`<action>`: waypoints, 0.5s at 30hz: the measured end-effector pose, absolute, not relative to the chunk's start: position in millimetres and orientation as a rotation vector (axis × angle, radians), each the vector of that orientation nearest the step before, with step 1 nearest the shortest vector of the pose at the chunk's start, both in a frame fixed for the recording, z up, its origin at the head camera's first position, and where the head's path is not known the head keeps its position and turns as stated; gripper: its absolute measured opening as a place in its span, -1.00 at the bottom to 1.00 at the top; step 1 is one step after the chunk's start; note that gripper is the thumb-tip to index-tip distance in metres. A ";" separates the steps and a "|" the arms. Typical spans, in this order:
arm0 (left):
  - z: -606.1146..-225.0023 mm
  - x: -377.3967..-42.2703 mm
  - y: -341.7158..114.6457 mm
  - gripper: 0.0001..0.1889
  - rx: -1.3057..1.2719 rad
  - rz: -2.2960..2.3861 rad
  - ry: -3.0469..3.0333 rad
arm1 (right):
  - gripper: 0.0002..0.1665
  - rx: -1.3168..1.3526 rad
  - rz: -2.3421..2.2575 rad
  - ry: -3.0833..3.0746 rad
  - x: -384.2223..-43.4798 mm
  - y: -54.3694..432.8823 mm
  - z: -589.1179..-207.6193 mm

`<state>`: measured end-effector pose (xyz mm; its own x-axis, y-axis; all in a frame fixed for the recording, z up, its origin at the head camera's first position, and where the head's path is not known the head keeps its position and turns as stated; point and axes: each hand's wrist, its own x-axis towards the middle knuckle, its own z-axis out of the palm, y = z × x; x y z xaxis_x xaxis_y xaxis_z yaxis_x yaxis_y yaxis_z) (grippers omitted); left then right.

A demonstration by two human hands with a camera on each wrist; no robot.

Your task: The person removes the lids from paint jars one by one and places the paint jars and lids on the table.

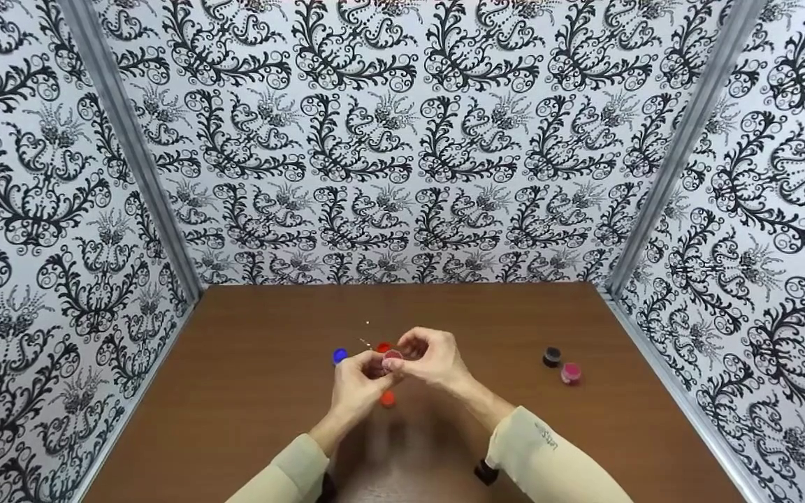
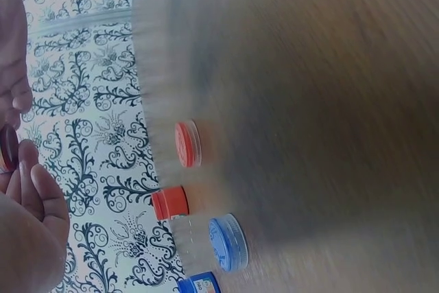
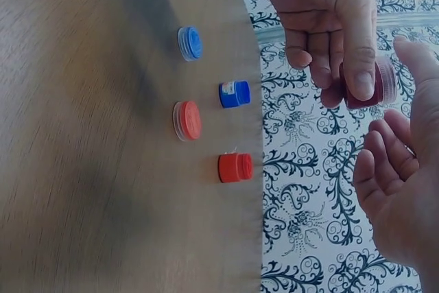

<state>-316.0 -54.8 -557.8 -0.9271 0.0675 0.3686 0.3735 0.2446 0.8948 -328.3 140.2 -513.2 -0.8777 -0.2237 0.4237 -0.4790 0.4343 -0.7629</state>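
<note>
My left hand [image 3: 336, 25] holds a small dark red paint jar [image 3: 363, 87] by its sides, the thumb pressed on it. Its clear ribbed lid end [image 3: 388, 80] points up. Around that end stands my right hand [image 3: 398, 183], thumb on one side and loosely bent fingers on the other. Both hands [image 1: 437, 360] meet above the table in the head view. Below them are a blue jar [image 3: 234, 94] and a red jar [image 3: 235, 167]. Closer to me lie a clear-rimmed blue lid [image 3: 190, 43] and a similar red lid [image 3: 186, 120].
On the right side of the brown table [image 1: 256, 419] stand a black jar [image 1: 551, 357] and a pink jar [image 1: 571, 373]. Patterned walls [image 1: 402, 140] enclose the table at the back and both sides.
</note>
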 end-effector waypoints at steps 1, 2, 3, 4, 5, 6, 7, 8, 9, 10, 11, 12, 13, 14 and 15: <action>-557.5 -316.0 -55.0 -0.75 -0.407 -1.729 -2.263 | -0.57 0.604 1.399 -2.432 -328.5 139.4 -513.3; -557.3 -316.1 -55.1 -0.76 -0.404 -1.718 -2.264 | -0.56 0.600 1.375 -2.434 -328.7 138.4 -513.3; -557.1 -316.2 -55.2 -0.76 -0.399 -1.707 -2.265 | -0.54 0.597 1.352 -2.435 -328.9 137.5 -513.4; -557.0 -316.2 -55.3 -0.77 -0.398 -1.698 -2.267 | -0.53 0.594 1.331 -2.440 -329.1 136.4 -513.4; -557.0 -316.5 -55.2 -0.77 -0.398 -1.690 -2.268 | -0.51 0.591 1.312 -2.444 -329.2 135.4 -513.4; -556.9 -316.7 -55.1 -0.78 -0.401 -1.688 -2.268 | -0.51 0.585 1.300 -2.450 -329.1 134.4 -513.3; -556.8 -316.8 -55.0 -0.78 -0.405 -1.687 -2.267 | -0.50 0.581 1.292 -2.453 -329.0 133.6 -513.2; -556.8 -316.9 -54.8 -0.78 -0.410 -1.690 -2.265 | -0.50 0.577 1.287 -2.456 -328.8 132.9 -513.1; -556.7 -317.0 -54.7 -0.78 -0.413 -1.696 -2.263 | -0.50 0.578 1.288 -2.457 -328.5 132.4 -513.0; -556.8 -317.2 -54.7 -0.78 -0.418 -1.699 -2.261 | -0.50 0.585 1.289 -2.456 -328.3 132.1 -512.7; -556.8 -317.2 -54.7 -0.78 -0.421 -1.701 -2.259 | -0.51 0.593 1.287 -2.454 -328.0 132.0 -512.6; -556.8 -317.1 -54.7 -0.79 -0.422 -1.702 -2.261 | -0.52 0.606 1.288 -2.451 -327.9 132.2 -512.5; -557.0 -317.1 -54.8 -0.79 -0.421 -1.698 -2.265 | -0.53 0.628 1.287 -2.444 -327.9 132.6 -512.4; -557.1 -317.0 -55.1 -0.80 -0.419 -1.690 -2.269 | -0.55 0.654 1.280 -2.437 -328.0 133.3 -512.3; -557.0 -316.8 -55.3 -0.80 -0.418 -1.685 -2.273 | -0.57 0.686 1.277 -2.428 -328.3 134.0 -512.2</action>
<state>-316.8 -55.3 -557.0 -0.9187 0.0637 0.3898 0.3915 0.2778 0.8772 -328.3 134.0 -512.2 -0.8362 -0.2666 0.4792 -0.5460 0.4874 -0.6814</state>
